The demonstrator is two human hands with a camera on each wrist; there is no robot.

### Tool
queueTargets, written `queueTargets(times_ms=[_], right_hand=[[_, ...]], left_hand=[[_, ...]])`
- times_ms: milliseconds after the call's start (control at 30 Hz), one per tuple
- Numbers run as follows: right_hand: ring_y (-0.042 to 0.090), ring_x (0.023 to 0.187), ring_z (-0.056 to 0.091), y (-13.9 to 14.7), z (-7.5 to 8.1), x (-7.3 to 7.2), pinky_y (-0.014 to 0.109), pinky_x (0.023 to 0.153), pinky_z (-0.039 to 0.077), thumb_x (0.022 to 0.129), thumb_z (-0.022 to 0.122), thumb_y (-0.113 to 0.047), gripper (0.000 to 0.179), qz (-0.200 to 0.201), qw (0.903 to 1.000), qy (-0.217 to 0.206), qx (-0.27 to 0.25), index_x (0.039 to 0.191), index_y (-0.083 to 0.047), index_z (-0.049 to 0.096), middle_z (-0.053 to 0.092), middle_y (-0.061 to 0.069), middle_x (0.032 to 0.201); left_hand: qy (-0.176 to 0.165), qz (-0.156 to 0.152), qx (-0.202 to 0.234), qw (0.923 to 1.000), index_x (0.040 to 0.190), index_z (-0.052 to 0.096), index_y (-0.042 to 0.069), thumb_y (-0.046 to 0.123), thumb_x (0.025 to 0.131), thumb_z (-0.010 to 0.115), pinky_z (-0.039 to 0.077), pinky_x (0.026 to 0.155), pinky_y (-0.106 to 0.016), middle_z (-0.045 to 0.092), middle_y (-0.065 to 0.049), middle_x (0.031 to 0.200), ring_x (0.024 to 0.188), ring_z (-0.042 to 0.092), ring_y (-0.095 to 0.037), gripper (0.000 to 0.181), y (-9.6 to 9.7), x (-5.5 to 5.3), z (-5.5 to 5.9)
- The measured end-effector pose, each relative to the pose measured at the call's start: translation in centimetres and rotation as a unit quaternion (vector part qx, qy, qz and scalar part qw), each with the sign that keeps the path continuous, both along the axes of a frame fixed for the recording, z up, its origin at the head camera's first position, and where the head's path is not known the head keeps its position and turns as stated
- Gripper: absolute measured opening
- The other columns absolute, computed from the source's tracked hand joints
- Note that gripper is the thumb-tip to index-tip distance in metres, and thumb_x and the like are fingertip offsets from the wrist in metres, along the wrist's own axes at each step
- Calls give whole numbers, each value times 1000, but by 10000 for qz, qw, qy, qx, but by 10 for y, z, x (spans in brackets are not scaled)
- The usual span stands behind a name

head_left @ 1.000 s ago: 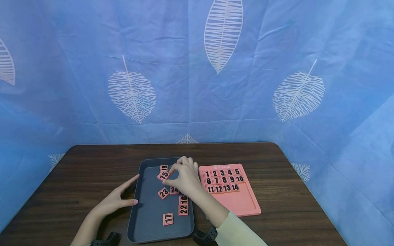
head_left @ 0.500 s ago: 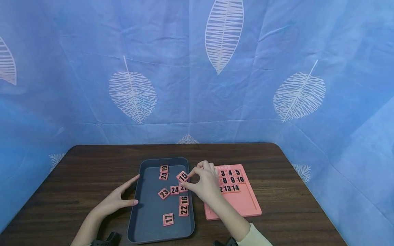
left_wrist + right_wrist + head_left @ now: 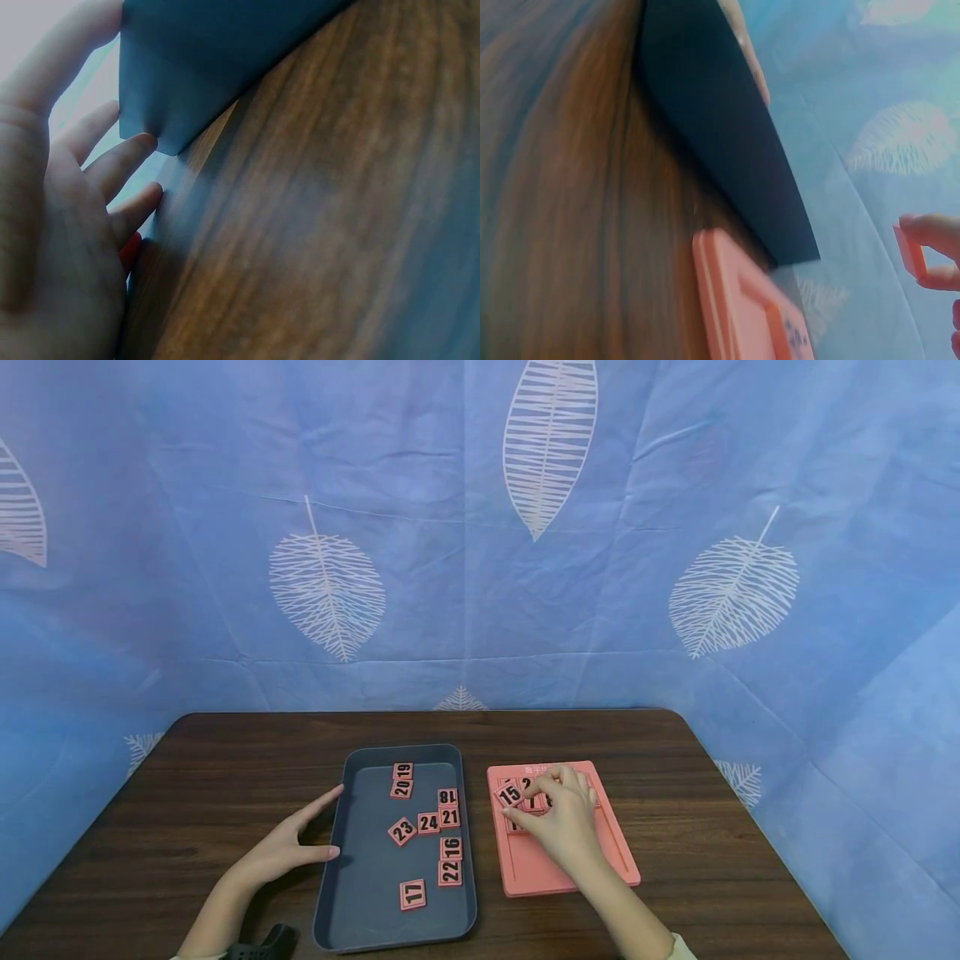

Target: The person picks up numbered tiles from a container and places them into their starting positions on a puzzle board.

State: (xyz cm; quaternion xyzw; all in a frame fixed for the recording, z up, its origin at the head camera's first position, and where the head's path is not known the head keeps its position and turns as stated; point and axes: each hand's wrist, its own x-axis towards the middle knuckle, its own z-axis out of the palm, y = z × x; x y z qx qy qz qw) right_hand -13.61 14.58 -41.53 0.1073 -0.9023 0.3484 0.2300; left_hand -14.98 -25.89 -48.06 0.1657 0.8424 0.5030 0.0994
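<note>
While the left hand (image 3: 281, 847) lies well to the left of the pink board (image 3: 536, 872), fingers spread and tips against the far wall of the dark tray (image 3: 367, 893), the right hand (image 3: 566, 822) is over the board itself, thumb and forefinger pinching tile 15 (image 3: 509, 795). That tile is above the board's left side, askew to its edges; the right wrist view shows it clear of the surface. The step in hand looks like carrying this one piece to join the numbered rows (image 3: 533, 804), and it is not yet set down. Much of those rows is hidden behind the right hand, so I cannot tell which slot is vacant, though the board's near part is bare. The next move seems to call for turning the tile square with the board, bringing it over its place and lowering it flat without nudging its neighbours. Nine loose tiles (image 3: 428, 823) lie in the tray, left of the board, tile 16 (image 3: 451, 848) by the wall nearest it.
</note>
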Motion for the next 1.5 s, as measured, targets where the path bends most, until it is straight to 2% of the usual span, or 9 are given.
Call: queueTargets(times_ms=[233, 500, 667, 833, 1100, 1333, 1500], right_hand=[[24, 90, 39, 33, -6, 4, 44, 80, 24, 61, 92, -28, 29, -275, 9996, -9, 42, 74, -18, 67, 48, -2, 93], [27, 94, 39, 66, -17, 7, 49, 83, 23, 64, 90, -27, 28, -573, 9980, -142, 224, 72, -16, 66, 48, 2, 93], [30, 95, 39, 82, -25, 8, 50, 82, 23, 66, 89, -29, 27, -751, 9959, -270, 420, 72, -17, 66, 48, 3, 94], [31, 92, 38, 96, -34, 8, 48, 77, 23, 66, 89, -30, 28, -943, 9925, -371, 690, 72, -16, 65, 47, 6, 94], [31, 87, 38, 108, -39, 5, 46, 71, 23, 67, 87, -34, 31, -1224, 9859, -627, 957, 66, -21, 59, 49, 10, 96], [32, 88, 39, 113, -46, 3, 45, 70, 24, 70, 85, -38, 31, -1224, 9814, -1040, 1055, 70, -18, 60, 50, 12, 98], [32, 88, 40, 113, -49, 1, 47, 72, 26, 72, 84, -37, 30, -1215, 9807, -1027, 1138, 72, -17, 61, 49, 10, 95]], left_hand=[[72, -54, 31, 10000, 154, 25, 20, 24, 86, 72, 19, 95, -75, 19, -18, 156, 138, 15, -49, 83, 0, -1, 0], [81, -77, 85, 9999, 154, 24, 18, 22, 87, 72, 19, 96, -75, 18, -18, 156, 138, 14, -48, 82, -1, -2, -1], [24, -88, 119, 9999, 154, 23, 19, 22, 87, 71, 19, 96, -75, 18, -18, 156, 138, 14, -49, 82, -1, -2, -2], [46, -129, 143, 9998, 154, 23, 19, 21, 88, 71, 20, 95, -75, 17, -18, 156, 138, 14, -49, 82, -1, -2, -2], [124, -153, 149, 9997, 154, 23, 17, 20, 88, 70, 19, 94, -76, 17, -19, 156, 138, 14, -49, 82, -1, -2, -1], [72, -123, 181, 9997, 154, 23, 17, 20, 88, 71, 19, 94, -76, 17, -19, 156, 138, 14, -50, 82, -1, -1, -1], [101, -98, 138, 9998, 154, 23, 17, 21, 87, 71, 19, 94, -76, 18, -19, 156, 138, 14, -50, 82, -1, -1, -1]])
